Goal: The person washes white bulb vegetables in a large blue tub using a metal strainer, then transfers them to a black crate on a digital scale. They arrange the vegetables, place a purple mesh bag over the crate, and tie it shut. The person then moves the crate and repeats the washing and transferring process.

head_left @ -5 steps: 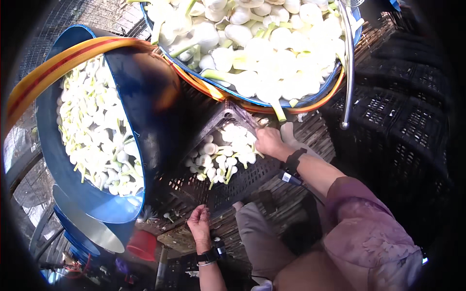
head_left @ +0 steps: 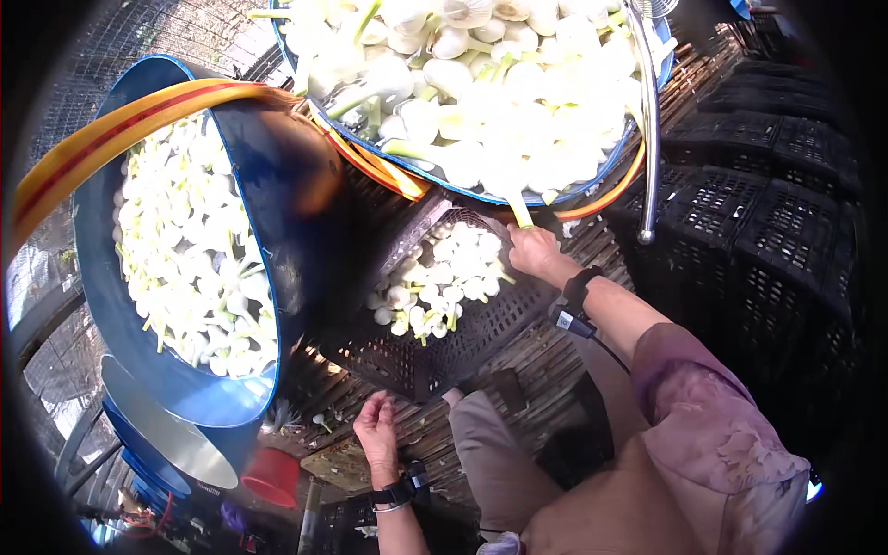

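A dark perforated plastic crate point(head_left: 398, 356) stands below and between two big blue tubs. Inside it lies a pile of white bulbs with short green stalks point(head_left: 439, 287), like fresh garlic or onions. My right hand point(head_left: 532, 252) is closed on the crate's far right rim, just under the far tub's edge; its fingertips are partly hidden. Near the crate's near left corner, and apart from it, my left hand point(head_left: 376, 430) has its fingers curled together, with nothing visible in them.
The far blue tub point(head_left: 583, 196) and the tilted left tub point(head_left: 176, 393) brim with bulbs. An orange strap point(head_left: 120, 120) crosses the left tub. A metal handle point(head_left: 649, 166) hangs at the far tub's right. Black crates point(head_left: 777, 231) stand right; a red bucket point(head_left: 270, 476) stands lower left.
The crate and its bulbs have shifted right, with my right hand on the rim moving the same way. My left hand stays nearly in place.
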Available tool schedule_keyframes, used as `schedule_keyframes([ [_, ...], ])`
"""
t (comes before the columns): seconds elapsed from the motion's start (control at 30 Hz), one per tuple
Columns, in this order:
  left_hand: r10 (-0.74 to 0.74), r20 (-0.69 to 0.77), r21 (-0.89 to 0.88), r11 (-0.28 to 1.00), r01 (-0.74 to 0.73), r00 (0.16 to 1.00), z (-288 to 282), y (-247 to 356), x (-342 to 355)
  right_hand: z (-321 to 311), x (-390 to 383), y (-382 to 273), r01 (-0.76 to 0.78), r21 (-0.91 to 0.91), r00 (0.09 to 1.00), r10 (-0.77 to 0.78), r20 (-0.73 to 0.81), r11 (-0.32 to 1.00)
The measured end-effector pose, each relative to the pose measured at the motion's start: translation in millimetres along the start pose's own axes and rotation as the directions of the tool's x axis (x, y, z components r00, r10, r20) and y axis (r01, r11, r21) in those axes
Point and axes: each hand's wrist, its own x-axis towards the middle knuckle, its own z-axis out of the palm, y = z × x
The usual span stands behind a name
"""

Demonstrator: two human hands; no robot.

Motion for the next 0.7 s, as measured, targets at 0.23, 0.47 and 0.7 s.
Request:
schedule_keyframes([
  [0.23, 0.705, 0.106, 0.243, 0.665, -0.706, 0.701, 112.9, 173.6, 6.4, -155.1, -72.7, -47.2, 0.417, 0.360, 0.904, -0.340, -0.257, 0.835],
  [0.47, 0.682, 0.340, 0.632, 0.343, -0.695, 0.647, 234.6, 324.4, 103.9, -241.9, 15.1, 11.7, 0.286, 0.158, 0.922, -0.226, -0.315, 0.945],
  [0.7, 0.241, 0.345, 0.532, 0.746, -0.401, 0.907, 255.2, 314.3, 192.8, -222.0, 71.2, 10.7, 0.057, 0.241, 0.956, -0.123, 0.266, 0.969],
])
